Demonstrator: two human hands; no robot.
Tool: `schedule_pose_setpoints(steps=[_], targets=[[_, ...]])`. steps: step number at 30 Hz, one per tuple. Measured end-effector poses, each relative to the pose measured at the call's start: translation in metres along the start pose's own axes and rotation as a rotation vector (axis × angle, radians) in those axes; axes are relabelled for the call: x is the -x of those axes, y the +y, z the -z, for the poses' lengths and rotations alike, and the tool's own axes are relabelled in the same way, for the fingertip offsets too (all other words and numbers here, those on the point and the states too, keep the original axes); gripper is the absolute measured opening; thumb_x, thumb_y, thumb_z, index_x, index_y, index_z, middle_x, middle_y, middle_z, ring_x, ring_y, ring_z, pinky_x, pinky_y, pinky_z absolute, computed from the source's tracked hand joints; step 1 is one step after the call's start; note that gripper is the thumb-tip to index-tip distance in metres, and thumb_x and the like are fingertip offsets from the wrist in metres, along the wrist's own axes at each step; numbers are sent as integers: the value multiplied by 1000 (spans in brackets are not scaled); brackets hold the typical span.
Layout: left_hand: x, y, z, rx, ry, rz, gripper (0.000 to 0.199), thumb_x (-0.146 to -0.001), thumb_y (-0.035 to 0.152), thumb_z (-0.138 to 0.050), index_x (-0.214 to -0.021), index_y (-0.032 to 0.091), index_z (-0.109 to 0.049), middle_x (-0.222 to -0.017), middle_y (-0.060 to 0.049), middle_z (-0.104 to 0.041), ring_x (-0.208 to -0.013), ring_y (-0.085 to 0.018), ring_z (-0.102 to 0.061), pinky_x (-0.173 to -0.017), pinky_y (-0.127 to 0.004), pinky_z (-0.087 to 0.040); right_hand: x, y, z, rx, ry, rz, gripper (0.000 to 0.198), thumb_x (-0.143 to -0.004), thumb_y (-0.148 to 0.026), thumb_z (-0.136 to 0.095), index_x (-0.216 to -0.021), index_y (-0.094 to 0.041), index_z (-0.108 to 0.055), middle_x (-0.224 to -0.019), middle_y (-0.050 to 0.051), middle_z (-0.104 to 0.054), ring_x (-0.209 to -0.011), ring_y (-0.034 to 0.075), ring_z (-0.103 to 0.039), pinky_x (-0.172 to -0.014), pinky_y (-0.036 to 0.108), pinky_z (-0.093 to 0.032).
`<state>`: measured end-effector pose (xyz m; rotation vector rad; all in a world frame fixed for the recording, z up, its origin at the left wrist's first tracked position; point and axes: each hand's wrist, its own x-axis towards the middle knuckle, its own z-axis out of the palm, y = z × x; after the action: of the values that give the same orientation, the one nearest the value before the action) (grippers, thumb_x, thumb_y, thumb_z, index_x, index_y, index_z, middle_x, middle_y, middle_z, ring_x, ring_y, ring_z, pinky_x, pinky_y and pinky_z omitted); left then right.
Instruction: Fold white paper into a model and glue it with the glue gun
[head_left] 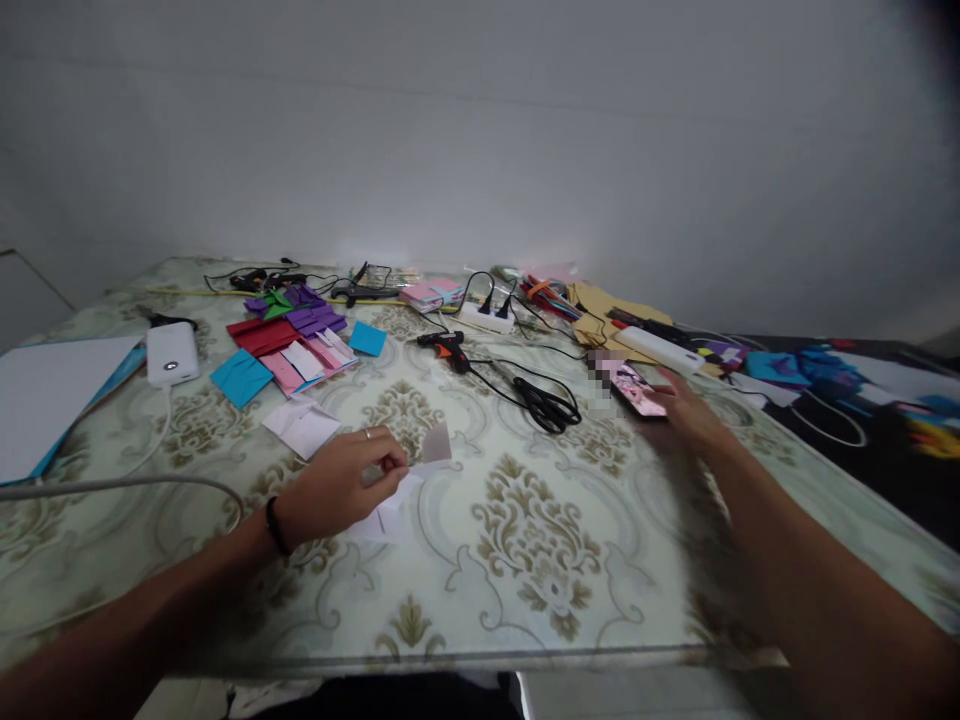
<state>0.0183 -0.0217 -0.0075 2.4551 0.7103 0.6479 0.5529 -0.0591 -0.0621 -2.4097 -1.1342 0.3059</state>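
Observation:
My left hand [352, 475], with a ring and a dark wristband, is closed in a pinch on a small folded piece of white paper [382, 517]. One flap of that paper stands up beside the fingertips. A folded white paper [301, 426] lies just beyond this hand. My right hand [694, 412] is stretched out to the right, its fingers at the edge of a phone [637, 387] with a lit, colourful screen. The fingers look extended, though slightly blurred. A black and orange glue gun [450, 350] with a coiled black cable [551, 402] lies between the hands.
Folded papers in red [262, 335], purple [315, 318], pink and blue lie at the back left. Near them are a white power bank [172, 353] and white sheets [67, 390]. A power strip [486, 317], brown paper [622, 305] and cables line the back and right.

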Motion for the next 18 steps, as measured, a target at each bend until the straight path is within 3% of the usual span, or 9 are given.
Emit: schedule_pose_setpoints(steps=[3, 7, 13, 18], targets=[[0, 0, 0, 8, 3, -12, 9, -91, 14, -59, -84, 19, -62, -81, 1, -64, -76, -14, -60, -73, -26, -43, 2, 3, 10, -163, -70, -24, 74, -87, -28, -47, -157, -21, -25, -146, 15, -56, -121, 28, -63, -94, 33, -53], [0, 0, 1, 4, 0, -11, 9, -91, 14, -59, -83, 18, -62, -80, 0, -64, -76, -14, -60, -73, -26, -43, 1, 5, 10, -261, -77, -56, 81, -77, -20, -57, -155, -23, -33, -147, 14, -55, -121, 27, -62, -90, 29, -54], [0, 1, 2, 18, -7, 5, 8, -91, 15, -59, -85, 18, -63, -81, 0, -65, -77, -14, -60, -74, -27, -44, -2, -1, 2, -240, -24, -83, 74, -87, -29, -57, -156, -19, -33, -148, 17, -54, -127, 30, -57, -101, 35, -46], [0, 3, 2, 36, -10, 16, 9, -91, 15, -58, -84, 18, -63, -81, 0, -65, -77, -14, -60, -74, -27, -44, -4, 2, 4, -137, 22, -48, 61, -95, -45, -49, -151, -20, -43, -147, 17, -54, -131, 32, -52, -107, 37, -40]])
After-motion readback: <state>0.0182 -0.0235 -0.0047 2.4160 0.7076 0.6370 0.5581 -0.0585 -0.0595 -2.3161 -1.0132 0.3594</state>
